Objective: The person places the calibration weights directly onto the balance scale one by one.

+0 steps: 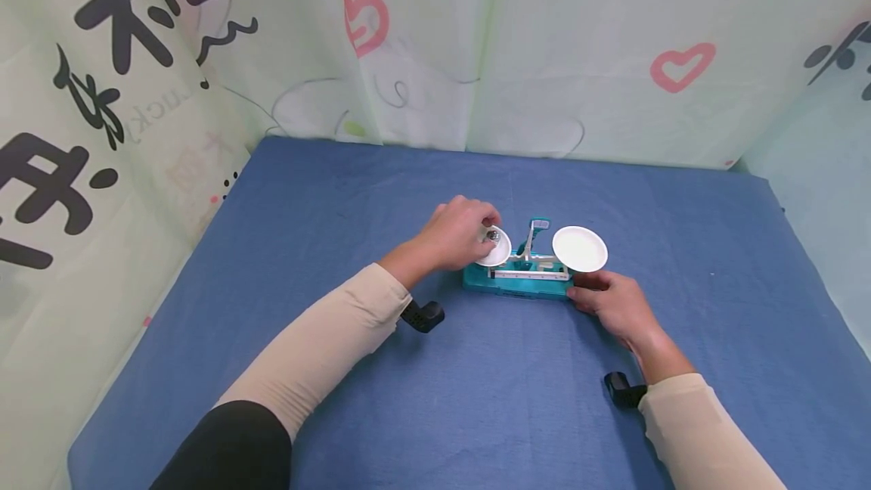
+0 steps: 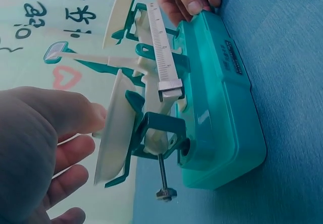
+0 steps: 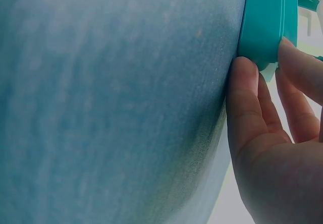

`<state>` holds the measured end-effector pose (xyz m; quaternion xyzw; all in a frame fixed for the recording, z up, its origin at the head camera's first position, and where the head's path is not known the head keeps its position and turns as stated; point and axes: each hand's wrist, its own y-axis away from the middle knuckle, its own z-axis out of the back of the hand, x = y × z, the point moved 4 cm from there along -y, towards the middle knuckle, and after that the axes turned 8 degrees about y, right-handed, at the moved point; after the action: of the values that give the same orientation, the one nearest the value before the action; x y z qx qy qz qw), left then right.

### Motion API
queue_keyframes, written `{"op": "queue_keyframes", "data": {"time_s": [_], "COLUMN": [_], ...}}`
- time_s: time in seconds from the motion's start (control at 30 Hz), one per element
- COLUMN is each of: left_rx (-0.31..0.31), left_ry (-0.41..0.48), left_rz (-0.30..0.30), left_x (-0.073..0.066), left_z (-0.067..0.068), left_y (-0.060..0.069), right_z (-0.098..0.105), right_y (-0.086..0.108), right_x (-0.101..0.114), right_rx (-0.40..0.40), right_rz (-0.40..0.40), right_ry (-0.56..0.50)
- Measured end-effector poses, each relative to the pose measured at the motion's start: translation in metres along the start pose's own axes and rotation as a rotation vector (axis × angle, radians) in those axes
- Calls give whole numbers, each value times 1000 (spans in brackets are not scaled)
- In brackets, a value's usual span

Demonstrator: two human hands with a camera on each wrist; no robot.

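From the head view I have a green and white balance scale [image 1: 531, 275] sitting on the blue-covered desk [image 1: 490, 384], ahead of me and a little right of centre. My left hand [image 1: 454, 237] reaches over the left pan [image 1: 503, 252], thumb and forefinger drawn in narrow around a small metal piece [image 1: 493, 235]; I read that as a pinch, though the fingertips are partly hidden. My right hand [image 1: 612, 305] grips the right end of the base [image 1: 513, 290] between thumb and fingers, just below the right pan [image 1: 580, 249], which looks bare.

My first worry is the left pan: the fingers are so near its dish that a press or a sideways nudge could tip it or knock it off its holder. If I let go too high or off-centre, the metal piece could roll to the rim or drop. The left wrist view shows the rider [image 2: 170, 85] on its scale bar [image 2: 161, 45], and a knock there might shift it and spoil the reading. The right hand steadies the base, but lifting those fingers carelessly could catch the right pan above or twist the whole scale.
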<state>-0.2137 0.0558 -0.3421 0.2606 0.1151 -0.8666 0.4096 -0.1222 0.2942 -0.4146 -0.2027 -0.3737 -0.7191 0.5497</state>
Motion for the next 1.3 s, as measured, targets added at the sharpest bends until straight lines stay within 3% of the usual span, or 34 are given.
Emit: {"op": "queue_keyframes", "data": {"time_s": [0.17,0.57,0.77,1.07,1.3], "left_rx": [-4,-48,-57,-24,-41], "left_ry": [43,216,227,235,210], "left_rz": [5,70,93,181,197], "left_x": [6,37,57,101,118], "left_z": [4,14,15,5,-5], "left_y": [3,24,35,58,70], "right_z": [0,1,0,1,0], "right_y": [1,1,2,1,-2], "right_x": [0,0,0,0,-3], "right_rx": [0,9,10,2,5], "right_rz": [-10,-16,-8,-8,2], "right_ry": [2,27,21,4,10]}}
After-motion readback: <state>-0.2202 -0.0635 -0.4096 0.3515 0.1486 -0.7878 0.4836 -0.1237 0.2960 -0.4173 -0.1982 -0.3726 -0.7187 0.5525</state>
